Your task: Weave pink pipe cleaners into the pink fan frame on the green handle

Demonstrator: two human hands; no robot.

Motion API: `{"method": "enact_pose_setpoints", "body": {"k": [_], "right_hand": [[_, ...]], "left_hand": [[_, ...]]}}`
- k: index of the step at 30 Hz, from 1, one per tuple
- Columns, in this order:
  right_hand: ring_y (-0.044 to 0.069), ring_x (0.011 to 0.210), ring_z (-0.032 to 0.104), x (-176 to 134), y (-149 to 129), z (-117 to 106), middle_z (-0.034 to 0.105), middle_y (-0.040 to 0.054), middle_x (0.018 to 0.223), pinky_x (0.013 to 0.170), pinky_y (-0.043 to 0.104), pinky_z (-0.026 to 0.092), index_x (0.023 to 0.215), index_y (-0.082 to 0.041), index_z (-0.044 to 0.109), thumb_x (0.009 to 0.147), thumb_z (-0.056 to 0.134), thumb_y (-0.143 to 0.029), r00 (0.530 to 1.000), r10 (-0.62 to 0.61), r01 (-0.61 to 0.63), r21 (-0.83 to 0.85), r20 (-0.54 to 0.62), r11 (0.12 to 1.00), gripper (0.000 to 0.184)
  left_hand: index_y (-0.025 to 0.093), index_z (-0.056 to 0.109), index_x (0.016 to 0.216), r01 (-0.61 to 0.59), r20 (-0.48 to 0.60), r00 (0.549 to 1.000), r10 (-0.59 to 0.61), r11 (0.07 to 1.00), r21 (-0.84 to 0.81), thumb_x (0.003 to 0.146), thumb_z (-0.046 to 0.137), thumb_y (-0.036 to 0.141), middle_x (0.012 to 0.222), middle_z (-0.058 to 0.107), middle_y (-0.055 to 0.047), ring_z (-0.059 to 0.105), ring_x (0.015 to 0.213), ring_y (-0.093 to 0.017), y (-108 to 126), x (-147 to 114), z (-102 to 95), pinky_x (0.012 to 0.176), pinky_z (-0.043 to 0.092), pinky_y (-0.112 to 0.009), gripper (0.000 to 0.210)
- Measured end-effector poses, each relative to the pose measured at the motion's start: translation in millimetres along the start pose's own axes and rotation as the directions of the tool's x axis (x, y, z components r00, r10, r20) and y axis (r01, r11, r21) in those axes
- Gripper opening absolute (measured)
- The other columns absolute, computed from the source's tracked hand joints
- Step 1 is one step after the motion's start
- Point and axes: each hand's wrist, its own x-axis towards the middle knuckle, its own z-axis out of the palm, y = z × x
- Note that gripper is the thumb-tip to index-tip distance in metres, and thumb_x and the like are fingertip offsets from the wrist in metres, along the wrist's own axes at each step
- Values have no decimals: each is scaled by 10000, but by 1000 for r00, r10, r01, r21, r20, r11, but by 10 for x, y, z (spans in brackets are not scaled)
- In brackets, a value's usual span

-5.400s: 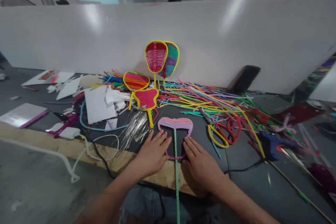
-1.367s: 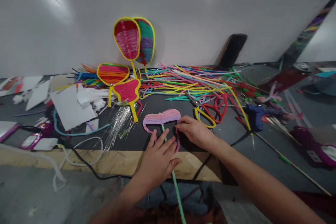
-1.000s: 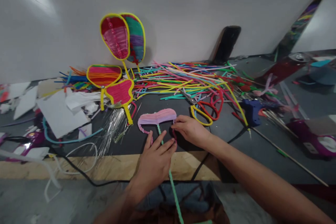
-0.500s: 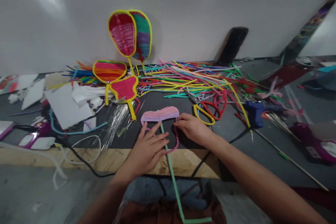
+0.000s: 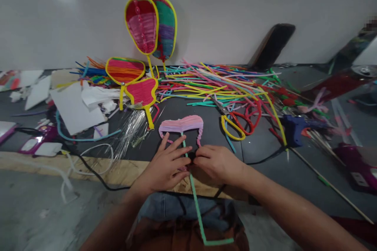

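Note:
On the table edge in front of me lies a fan shape of pipe cleaners (image 5: pixel 182 124), its top filled with pink and lilac rows. A pink pipe cleaner outline (image 5: pixel 199 138) curves down from its right side. The long green pipe cleaner stem (image 5: pixel 196 205) runs down the middle and over my lap, bent at its end. My left hand (image 5: pixel 168 164) lies flat across the shape and stem with fingers spread. Closed in a pinch, my right hand (image 5: pixel 218 161) grips the pink outline at the lower right; its fingertips partly hide it.
Behind are loose pipe cleaners (image 5: pixel 212 82), scissors (image 5: pixel 238 123) and finished fans (image 5: pixel 143 27). A phone (image 5: pixel 273 47) leans on the wall. At right are a blue glue gun (image 5: pixel 294 129), a stick (image 5: pixel 324 180) and a can (image 5: pixel 338 82); at left, paper (image 5: pixel 76 108) and cables (image 5: pixel 97 178).
My right hand has moved down along the pink outline toward the stem and my left hand. My left hand stays spread over the shape. The camera view has shifted slightly.

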Motion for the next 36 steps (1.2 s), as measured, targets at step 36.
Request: {"method": "enact_pose_setpoints", "body": {"k": [36], "right_hand": [[171,844,536,-37,54,-91,630,50,845,735,299,469,972,-205,647,859,523,-186,985,-154,150,60,74,987,169]], "left_hand": [[281,671,918,-17,-6,1000,17,999,42,807,537,163,1224,616,4,312,1339,-271,-27,9,-21,1101,46,-617,210]]}}
